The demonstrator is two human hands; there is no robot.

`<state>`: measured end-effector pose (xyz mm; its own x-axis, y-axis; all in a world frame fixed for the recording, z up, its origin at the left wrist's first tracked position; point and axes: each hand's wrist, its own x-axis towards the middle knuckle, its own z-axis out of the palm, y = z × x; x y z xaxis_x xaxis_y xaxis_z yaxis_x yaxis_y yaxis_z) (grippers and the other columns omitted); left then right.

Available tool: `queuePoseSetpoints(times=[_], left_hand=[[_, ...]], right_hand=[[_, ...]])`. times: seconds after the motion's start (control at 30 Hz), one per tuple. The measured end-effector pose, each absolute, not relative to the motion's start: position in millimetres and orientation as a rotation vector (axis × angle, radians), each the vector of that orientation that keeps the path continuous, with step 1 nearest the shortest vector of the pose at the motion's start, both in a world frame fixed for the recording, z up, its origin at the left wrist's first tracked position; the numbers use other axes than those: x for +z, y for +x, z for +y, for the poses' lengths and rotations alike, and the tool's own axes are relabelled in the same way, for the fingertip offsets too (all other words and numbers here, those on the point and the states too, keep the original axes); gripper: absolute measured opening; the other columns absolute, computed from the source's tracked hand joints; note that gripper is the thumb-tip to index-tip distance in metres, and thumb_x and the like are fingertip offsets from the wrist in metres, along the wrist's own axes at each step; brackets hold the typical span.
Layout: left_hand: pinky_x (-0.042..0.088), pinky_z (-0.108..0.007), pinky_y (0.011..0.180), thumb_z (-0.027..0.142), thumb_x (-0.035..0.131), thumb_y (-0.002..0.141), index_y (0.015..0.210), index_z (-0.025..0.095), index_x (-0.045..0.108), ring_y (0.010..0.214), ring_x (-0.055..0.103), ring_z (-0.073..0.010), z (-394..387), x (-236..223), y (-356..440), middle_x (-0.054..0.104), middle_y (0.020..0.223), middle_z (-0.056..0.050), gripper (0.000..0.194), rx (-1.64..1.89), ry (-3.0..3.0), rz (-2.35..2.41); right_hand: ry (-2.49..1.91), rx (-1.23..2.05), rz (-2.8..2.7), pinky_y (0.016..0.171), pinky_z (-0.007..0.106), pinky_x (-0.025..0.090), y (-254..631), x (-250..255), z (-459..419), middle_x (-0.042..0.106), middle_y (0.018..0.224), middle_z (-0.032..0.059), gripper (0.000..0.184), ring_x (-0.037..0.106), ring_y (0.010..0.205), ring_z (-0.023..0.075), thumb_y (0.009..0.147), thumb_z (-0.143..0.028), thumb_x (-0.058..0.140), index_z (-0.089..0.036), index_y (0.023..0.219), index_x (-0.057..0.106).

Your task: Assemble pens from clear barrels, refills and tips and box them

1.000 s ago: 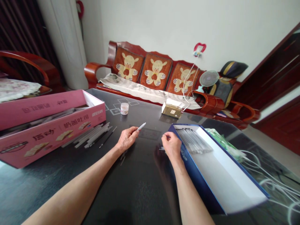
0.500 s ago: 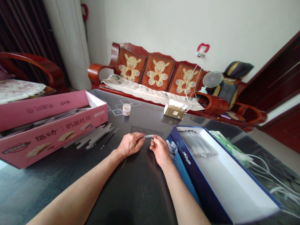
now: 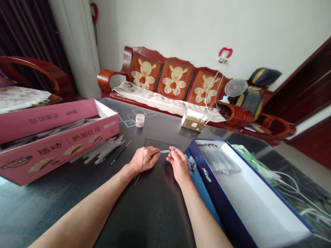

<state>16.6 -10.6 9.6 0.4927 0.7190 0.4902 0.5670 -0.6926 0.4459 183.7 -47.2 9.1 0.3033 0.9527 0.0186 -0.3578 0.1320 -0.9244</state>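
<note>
My left hand [image 3: 145, 159] rests low over the dark table, its fingers closed around one end of a slim, clear plastic tube [image 3: 163, 151]. The tube points across toward my right hand [image 3: 178, 164], whose thumb and forefinger pinch at its dark-tipped far end. What the tube contains is too small to make out. Left of my hands, several thin whitish and dark sticks [image 3: 107, 148] lie beside a long pink box [image 3: 77, 146]. Similar clear, dark-ended tubes [image 3: 218, 158] lie in a row inside the blue box [image 3: 219, 198] at my right.
A small white jar [image 3: 140, 120] stands beyond my left hand, and a tissue box [image 3: 193, 123] sits farther back. Small pale pieces [image 3: 191, 164] lie beside the blue box. Green packaging [image 3: 254, 162] and white cables [image 3: 292, 182] are at the right. A wooden sofa [image 3: 111, 81] lines the wall.
My right hand has shifted slightly to the right, and its fingers now pinch nearer the tip, with more of the clear tube showing. My left hand stays nearly in place.
</note>
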Motion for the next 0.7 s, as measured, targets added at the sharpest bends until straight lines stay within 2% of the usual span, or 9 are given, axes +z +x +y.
queuePoseSetpoints(times=[0.3,0.37,0.5,0.6,0.7], left_hand=[[0.043,-0.021,0.065,0.029,0.044,0.090,0.100,0.022,0.068,0.073,0.063,-0.0144,-11,10,17,0.067,0.079,-0.003,0.027,0.969,2.502,1.115],[0.044,-0.021,0.066,0.029,0.044,0.090,0.101,0.022,0.068,0.075,0.064,-0.0147,-9,8,17,0.068,0.082,-0.004,0.028,1.014,2.480,1.135],[0.044,-0.022,0.068,0.032,0.044,0.090,0.100,0.020,0.068,0.074,0.064,-0.0152,-6,5,16,0.069,0.085,-0.005,0.029,1.128,2.403,1.224],[0.044,-0.022,0.067,0.033,0.043,0.090,0.100,0.020,0.068,0.072,0.063,-0.0150,-6,4,17,0.069,0.084,-0.005,0.030,1.138,2.401,1.207],[0.044,-0.022,0.067,0.033,0.043,0.090,0.101,0.021,0.068,0.072,0.062,-0.0148,-7,3,17,0.069,0.083,-0.005,0.030,1.112,2.419,1.183]], right_hand=[[-1.079,1.030,-0.839,0.061,0.024,0.052,187,6,-45,0.061,0.069,-0.0012,0.027,0.057,0.065,0.0112,0.071,-0.036,0.067,-0.019,0.093,0.068],[-1.210,0.824,-1.028,0.064,0.026,0.052,189,6,-46,0.063,0.076,0.0010,0.023,0.058,0.068,0.0131,0.076,-0.033,0.061,-0.019,0.093,0.067],[-1.462,0.214,-1.634,0.077,0.028,0.048,191,9,-52,0.062,0.089,0.0058,0.018,0.059,0.080,0.0157,0.080,-0.018,0.051,-0.019,0.089,0.066],[-1.682,-0.019,-1.867,0.074,0.026,0.045,189,12,-59,0.060,0.085,0.0061,0.017,0.058,0.078,0.0163,0.082,-0.014,0.050,-0.019,0.084,0.066],[-1.888,-0.166,-1.867,0.070,0.026,0.043,190,17,-65,0.058,0.083,0.0067,0.013,0.057,0.079,0.0177,0.078,-0.014,0.054,-0.019,0.076,0.065]])
